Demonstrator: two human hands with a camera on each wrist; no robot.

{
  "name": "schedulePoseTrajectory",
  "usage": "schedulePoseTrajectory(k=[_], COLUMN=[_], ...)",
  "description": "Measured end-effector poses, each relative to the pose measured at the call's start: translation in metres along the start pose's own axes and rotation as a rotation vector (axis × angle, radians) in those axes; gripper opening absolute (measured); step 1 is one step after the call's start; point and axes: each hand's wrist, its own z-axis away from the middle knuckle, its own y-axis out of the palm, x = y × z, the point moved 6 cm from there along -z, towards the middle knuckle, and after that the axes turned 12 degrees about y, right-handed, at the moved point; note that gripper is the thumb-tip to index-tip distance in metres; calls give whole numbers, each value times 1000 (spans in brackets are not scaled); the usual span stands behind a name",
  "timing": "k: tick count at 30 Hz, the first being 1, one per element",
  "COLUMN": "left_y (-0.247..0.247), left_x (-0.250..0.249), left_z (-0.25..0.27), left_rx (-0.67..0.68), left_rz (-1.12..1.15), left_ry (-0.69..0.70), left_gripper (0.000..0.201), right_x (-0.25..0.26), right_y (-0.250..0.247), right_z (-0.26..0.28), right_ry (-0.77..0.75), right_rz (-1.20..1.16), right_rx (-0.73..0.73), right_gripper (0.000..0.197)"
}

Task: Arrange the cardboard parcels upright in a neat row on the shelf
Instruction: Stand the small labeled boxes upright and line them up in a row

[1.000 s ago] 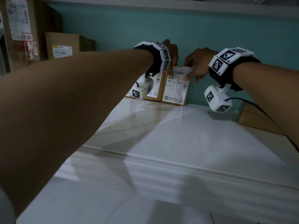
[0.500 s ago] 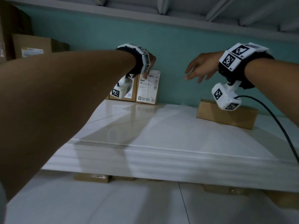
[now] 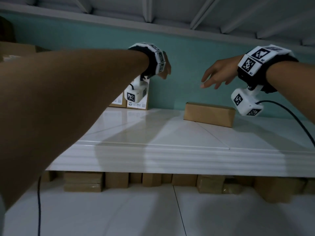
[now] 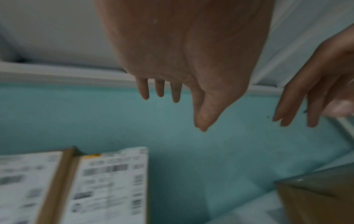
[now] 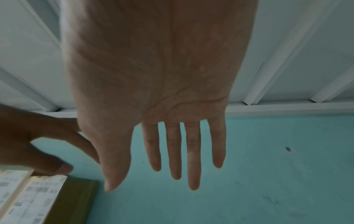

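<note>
Both hands hang in the air above the white shelf (image 3: 170,133), in front of the teal wall (image 3: 187,68), and neither has hold of anything. The left hand (image 3: 164,69) is above the two upright parcels at the back left; in the left wrist view its fingers (image 4: 160,89) point loosely toward the wall with the thumb apart, clear of the boxes below. The right hand (image 3: 219,74) is spread with straight fingers (image 5: 193,159), palm facing down, above the open stretch of shelf between the upright pair and the lying parcel.

The two upright parcels stand side by side against the wall, touching or very nearly so. The right-hand labelled parcel (image 3: 138,103) shows a white shipping label with barcodes on its front face; the left-hand labelled parcel (image 3: 117,101) beside it is mostly hidden behind the left forearm and the wrist camera in the head view. A plain brown parcel (image 3: 208,114) lies flat on its long side on the shelf, well apart to the right of the pair and a little out from the wall, below the right hand.

Under the shelf, a row of further cardboard boxes (image 3: 117,182) sits on the lower level. A black cable (image 3: 293,120) runs from the right wrist camera.
</note>
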Motion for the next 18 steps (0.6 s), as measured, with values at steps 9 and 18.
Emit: schedulePoseTrajectory(k=[9, 18], left_y=[9, 25], left_x=[-92, -128], left_z=[-21, -15], left_rx=[149, 308], left_rz=[406, 477], left_ry=[98, 134], left_gripper=[52, 72], right_x=[-24, -48], right_y=[17, 32], right_z=[10, 15], right_ry=[44, 84], right_rz=[71, 112], right_rx=[65, 139], right_gripper=[59, 73])
